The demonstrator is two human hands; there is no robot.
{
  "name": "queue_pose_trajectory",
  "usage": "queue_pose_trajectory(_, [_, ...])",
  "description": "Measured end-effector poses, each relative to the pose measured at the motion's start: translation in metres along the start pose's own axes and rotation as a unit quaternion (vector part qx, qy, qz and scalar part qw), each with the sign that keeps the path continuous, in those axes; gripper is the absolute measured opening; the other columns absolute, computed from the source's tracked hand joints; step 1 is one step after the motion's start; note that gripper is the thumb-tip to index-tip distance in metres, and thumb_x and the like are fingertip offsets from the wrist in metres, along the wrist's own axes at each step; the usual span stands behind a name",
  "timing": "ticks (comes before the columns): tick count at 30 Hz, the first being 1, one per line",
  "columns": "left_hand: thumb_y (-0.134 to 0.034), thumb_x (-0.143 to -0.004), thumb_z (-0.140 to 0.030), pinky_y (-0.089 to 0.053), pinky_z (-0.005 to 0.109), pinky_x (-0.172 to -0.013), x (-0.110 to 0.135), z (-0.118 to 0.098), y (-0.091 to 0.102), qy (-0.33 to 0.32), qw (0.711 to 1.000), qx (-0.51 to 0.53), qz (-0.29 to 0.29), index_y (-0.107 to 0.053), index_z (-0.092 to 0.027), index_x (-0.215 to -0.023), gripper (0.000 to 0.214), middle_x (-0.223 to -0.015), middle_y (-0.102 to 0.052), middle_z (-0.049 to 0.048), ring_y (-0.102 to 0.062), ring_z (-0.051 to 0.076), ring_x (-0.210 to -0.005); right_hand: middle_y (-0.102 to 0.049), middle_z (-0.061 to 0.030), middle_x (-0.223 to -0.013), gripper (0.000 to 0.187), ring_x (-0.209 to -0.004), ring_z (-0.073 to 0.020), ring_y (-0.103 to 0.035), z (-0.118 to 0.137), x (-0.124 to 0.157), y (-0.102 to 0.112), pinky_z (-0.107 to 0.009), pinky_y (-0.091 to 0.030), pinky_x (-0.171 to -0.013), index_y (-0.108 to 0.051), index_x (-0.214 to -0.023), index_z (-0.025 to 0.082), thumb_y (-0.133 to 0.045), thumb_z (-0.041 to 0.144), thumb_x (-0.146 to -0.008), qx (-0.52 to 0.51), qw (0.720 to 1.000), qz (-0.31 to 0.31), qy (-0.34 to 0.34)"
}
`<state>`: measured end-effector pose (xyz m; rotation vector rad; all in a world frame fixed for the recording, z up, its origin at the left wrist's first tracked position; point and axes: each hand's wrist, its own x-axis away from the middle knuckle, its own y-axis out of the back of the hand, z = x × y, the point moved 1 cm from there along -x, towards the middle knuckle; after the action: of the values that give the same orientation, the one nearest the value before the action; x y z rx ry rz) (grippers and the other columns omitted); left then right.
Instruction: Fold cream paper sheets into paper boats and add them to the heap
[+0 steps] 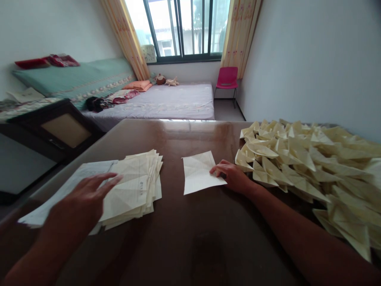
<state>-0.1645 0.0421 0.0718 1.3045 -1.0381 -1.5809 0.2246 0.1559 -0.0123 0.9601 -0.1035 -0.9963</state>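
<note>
A creased sheet of pale paper (199,171) lies flat in the middle of the dark brown table (184,238). My right hand (233,174) rests on its right edge, fingers curled and pressing the paper down. My left hand (81,198) hovers, fingers stretched out, over a stack of unfolded sheets (133,190) at the left and holds nothing. A large heap of folded paper pieces (312,163) covers the right side of the table, just beyond my right hand.
A dark cabinet (56,127) stands left of the table. Behind it are a bed with a purple cover (175,101), a green mattress (74,77), a pink chair (228,79) and a curtained window (181,28). White walls close both sides.
</note>
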Motion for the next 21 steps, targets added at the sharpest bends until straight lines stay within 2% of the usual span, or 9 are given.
queue_pose_trajectory(2, [-0.034,-0.09,-0.016,-0.047,0.032,-0.094,-0.017,-0.037,-0.003,-0.102,0.988,0.093,0.064,-0.052,-0.032,-0.129,0.046,-0.133,-0.055,-0.0003,-0.053,0.018,-0.116,-0.069,-0.0022,-0.083,0.037,-0.086,-0.0186,-0.058,0.0,0.0,0.0,-0.028,-0.047,-0.075,-0.065,-0.089,0.02,-0.053,-0.002,-0.062,0.004,1.0,0.007,-0.002])
queue_pose_trajectory(4, [-0.049,-0.087,-0.022,-0.044,0.034,-0.099,-0.035,-0.078,-0.018,-0.184,0.956,0.182,0.136,-0.045,-0.031,-0.137,0.051,-0.139,-0.05,0.0014,-0.048,0.021,-0.123,-0.068,-0.0021,-0.082,0.033,-0.084,-0.0183,-0.058,0.001,0.001,0.001,-0.027,-0.046,-0.074,-0.065,-0.087,0.02,-0.056,0.0,-0.063,0.003,1.0,0.017,-0.005])
queue_pose_trajectory(6, [-0.06,-0.082,-0.024,-0.042,0.037,-0.102,-0.052,-0.112,-0.039,-0.201,0.937,0.245,0.15,-0.044,-0.028,-0.138,0.058,-0.139,-0.051,0.0034,-0.046,0.024,-0.124,-0.069,-0.002,-0.082,0.026,-0.083,-0.0175,-0.059,0.001,0.001,0.002,-0.026,-0.046,-0.073,-0.065,-0.083,0.02,-0.059,0.003,-0.065,-0.002,1.0,0.025,-0.008])
queue_pose_trajectory(8, [-0.06,-0.084,-0.025,-0.045,0.035,-0.096,-0.065,-0.133,-0.06,-0.179,0.927,0.293,0.152,-0.058,-0.026,-0.125,0.041,-0.128,-0.059,0.004,-0.051,0.023,-0.116,-0.069,-0.0022,-0.084,0.015,-0.082,-0.0167,-0.06,0.002,0.001,0.005,-0.026,-0.045,-0.073,-0.063,-0.077,0.02,-0.061,0.008,-0.068,-0.013,0.999,0.035,-0.016])
queue_pose_trajectory(10, [-0.053,-0.089,-0.027,-0.046,0.033,-0.089,-0.072,-0.141,-0.077,-0.156,0.921,0.324,0.152,-0.071,-0.024,-0.098,0.02,-0.109,-0.068,0.0032,-0.058,0.021,-0.098,-0.069,-0.0014,-0.082,0.004,-0.076,-0.0158,-0.06,0.001,0.0,0.009,-0.025,-0.044,-0.07,-0.061,-0.073,0.019,-0.063,0.015,-0.071,-0.025,0.998,0.045,-0.042])
queue_pose_trajectory(14, [-0.048,-0.092,-0.035,-0.045,0.029,-0.076,-0.073,-0.139,-0.09,-0.07,0.928,0.344,0.123,-0.069,-0.02,-0.085,0.027,-0.087,-0.068,0.0046,-0.06,0.019,-0.085,-0.066,0.0017,-0.074,0.012,-0.067,-0.014,-0.059,0.0,-0.002,0.012,-0.022,-0.041,-0.06,-0.06,-0.081,0.018,-0.06,0.03,-0.079,-0.088,0.989,0.072,-0.098])
queue_pose_trajectory(16, [-0.047,-0.092,-0.035,-0.044,0.028,-0.071,-0.072,-0.139,-0.091,-0.024,0.933,0.339,0.118,-0.065,-0.019,-0.09,0.025,-0.081,-0.066,0.0037,-0.061,0.019,-0.079,-0.064,0.0024,-0.069,0.015,-0.063,-0.0136,-0.058,0.0,-0.004,0.009,-0.022,-0.041,-0.059,-0.057,-0.082,0.018,-0.053,0.033,-0.085,-0.099,0.985,0.061,-0.13])
queue_pose_trajectory(18, [-0.048,-0.092,-0.034,-0.043,0.028,-0.068,-0.074,-0.14,-0.091,0.013,0.931,0.349,0.111,-0.059,-0.018,-0.105,0.024,-0.078,-0.065,0.0018,-0.061,0.019,-0.073,-0.062,0.0023,-0.063,0.018,-0.059,-0.014,-0.058,-0.001,-0.006,0.005,-0.024,-0.04,-0.057,-0.055,-0.082,0.019,-0.048,0.034,-0.088,-0.059,0.982,0.025,-0.177])
queue_pose_trajectory(21, [-0.049,-0.091,-0.034,-0.043,0.027,-0.067,-0.078,-0.141,-0.092,0.033,0.924,0.368,0.1,-0.038,-0.02,-0.135,0.047,-0.078,-0.066,-0.0012,-0.062,0.018,-0.07,-0.066,-0.0001,-0.068,0.018,-0.062,-0.0162,-0.061,0.0,-0.007,-0.004,-0.026,-0.041,-0.06,-0.055,-0.095,0.018,-0.052,0.033,-0.085,0.018,0.974,-0.033,-0.223])
